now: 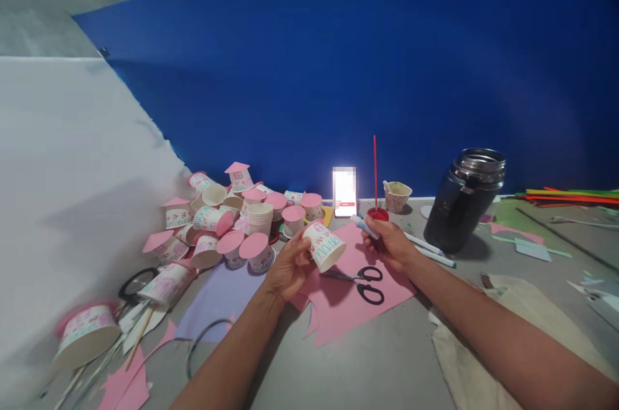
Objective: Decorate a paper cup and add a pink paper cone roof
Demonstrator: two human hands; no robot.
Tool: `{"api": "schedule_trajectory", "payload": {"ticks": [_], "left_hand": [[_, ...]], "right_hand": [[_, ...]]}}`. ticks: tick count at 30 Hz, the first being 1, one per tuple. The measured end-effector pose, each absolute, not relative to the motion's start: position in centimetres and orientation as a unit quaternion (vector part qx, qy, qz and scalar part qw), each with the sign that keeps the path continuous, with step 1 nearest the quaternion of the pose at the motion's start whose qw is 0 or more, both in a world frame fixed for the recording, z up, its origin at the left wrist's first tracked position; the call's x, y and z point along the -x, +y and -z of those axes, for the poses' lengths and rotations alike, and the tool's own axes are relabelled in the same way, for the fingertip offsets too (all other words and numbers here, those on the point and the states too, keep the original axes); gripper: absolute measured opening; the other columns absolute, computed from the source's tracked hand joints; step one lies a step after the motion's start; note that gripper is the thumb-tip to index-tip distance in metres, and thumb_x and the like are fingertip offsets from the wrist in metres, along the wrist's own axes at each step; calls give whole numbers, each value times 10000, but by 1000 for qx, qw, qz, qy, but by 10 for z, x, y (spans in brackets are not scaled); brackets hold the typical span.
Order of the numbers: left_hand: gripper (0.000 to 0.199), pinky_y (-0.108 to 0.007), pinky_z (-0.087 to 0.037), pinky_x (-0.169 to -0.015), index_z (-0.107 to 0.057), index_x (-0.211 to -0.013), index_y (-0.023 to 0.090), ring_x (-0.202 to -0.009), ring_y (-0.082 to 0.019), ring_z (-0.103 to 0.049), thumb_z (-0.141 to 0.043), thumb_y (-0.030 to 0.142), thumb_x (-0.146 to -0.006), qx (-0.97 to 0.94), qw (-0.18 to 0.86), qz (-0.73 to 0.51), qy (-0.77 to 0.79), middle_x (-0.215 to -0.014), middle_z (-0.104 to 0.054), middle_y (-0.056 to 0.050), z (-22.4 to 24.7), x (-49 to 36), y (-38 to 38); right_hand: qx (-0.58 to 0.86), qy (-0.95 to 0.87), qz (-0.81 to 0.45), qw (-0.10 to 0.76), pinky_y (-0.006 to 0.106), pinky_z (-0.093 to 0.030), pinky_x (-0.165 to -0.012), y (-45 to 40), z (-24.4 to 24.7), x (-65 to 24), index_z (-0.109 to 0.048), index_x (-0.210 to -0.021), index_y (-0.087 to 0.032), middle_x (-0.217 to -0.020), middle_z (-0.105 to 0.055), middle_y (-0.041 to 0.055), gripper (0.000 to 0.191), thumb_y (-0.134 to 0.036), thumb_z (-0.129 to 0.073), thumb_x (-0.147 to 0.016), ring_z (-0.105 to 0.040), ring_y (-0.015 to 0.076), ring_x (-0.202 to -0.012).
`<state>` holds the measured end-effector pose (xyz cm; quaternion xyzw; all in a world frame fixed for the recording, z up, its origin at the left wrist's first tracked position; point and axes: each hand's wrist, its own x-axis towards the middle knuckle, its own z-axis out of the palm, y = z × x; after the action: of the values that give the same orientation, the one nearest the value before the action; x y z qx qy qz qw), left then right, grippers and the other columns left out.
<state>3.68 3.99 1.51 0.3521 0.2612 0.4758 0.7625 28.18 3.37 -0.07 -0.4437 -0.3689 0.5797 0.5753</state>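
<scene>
My left hand (286, 269) is closed around a white paper cup (329, 249), tilted with its open rim toward the lower right. Red and green marks and a pink window shape decorate its side. In my right hand (393, 245) is a marker (363, 227) with a white and blue barrel, its near end pointing left toward the cup but apart from it. Below both hands, black-handled scissors (371, 294) lie on a sheet of pink paper (345, 320). Two more markers (430, 250) rest beside my right wrist.
Decorated paper cups with pink paper tops (254, 245) are heaped at the left. A lit phone (345, 194) stands at the back, near a red stick (375, 171) and a small cup (397, 198). A black flask (461, 204) and a beige cloth (507, 332) occupy the right.
</scene>
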Motion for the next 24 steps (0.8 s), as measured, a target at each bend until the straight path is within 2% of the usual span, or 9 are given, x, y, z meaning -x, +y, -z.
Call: {"api": "schedule_trajectory", "payload": {"ticks": [3, 7, 15, 20, 24], "left_hand": [[693, -248, -576, -763, -617, -1421, 219, -942, -192, -744, -868, 263, -776, -357, 759, -481, 255, -1112, -797, -64, -14, -37, 41], [751, -247, -570, -778, -570, -1476, 237, -963, -196, -741, -860, 257, -783, -365, 760, -475, 254, -1156, -788, -70, -14, -36, 41], [752, -211, -575, -746, -595, -1459, 269, -857, -151, -730, -879, 189, -767, -334, 771, -474, 264, -1026, -799, -25, -17, -38, 39], [704, -236, -593, -775, -611, -1447, 230, -891, -178, -744, -860, 205, -789, -346, 763, -481, 256, -1053, -804, -55, -20, -40, 39], [725, -164, -557, -659, -623, -1426, 236, -806, -130, -731, -887, 172, -754, -338, 765, -491, 245, -991, -804, -24, -20, -39, 41]], "right_hand": [[419, -388, -601, 559, 270, -555, -578, 33, 2, -282, -696, -881, -185, -812, -712, 60, 423, -526, -873, -705, -668, 168, -691], [410, -425, -608, 530, 356, -604, -738, 31, 5, -279, -739, -945, -185, -898, -739, 79, 423, -507, -881, -708, -707, 203, -806], [462, -518, -485, 532, 286, -459, -661, 34, 11, -278, -731, -873, -182, -777, -646, -6, 344, -504, -795, -769, -568, 147, -700], [506, -592, -391, 490, 286, -429, -638, 33, 10, -279, -690, -783, -175, -687, -602, -28, 188, -354, -747, -785, -551, 148, -654], [541, -637, -300, 459, 301, -450, -716, 32, 12, -279, -659, -778, -185, -769, -641, -7, 94, -255, -691, -832, -587, 170, -745]]}}
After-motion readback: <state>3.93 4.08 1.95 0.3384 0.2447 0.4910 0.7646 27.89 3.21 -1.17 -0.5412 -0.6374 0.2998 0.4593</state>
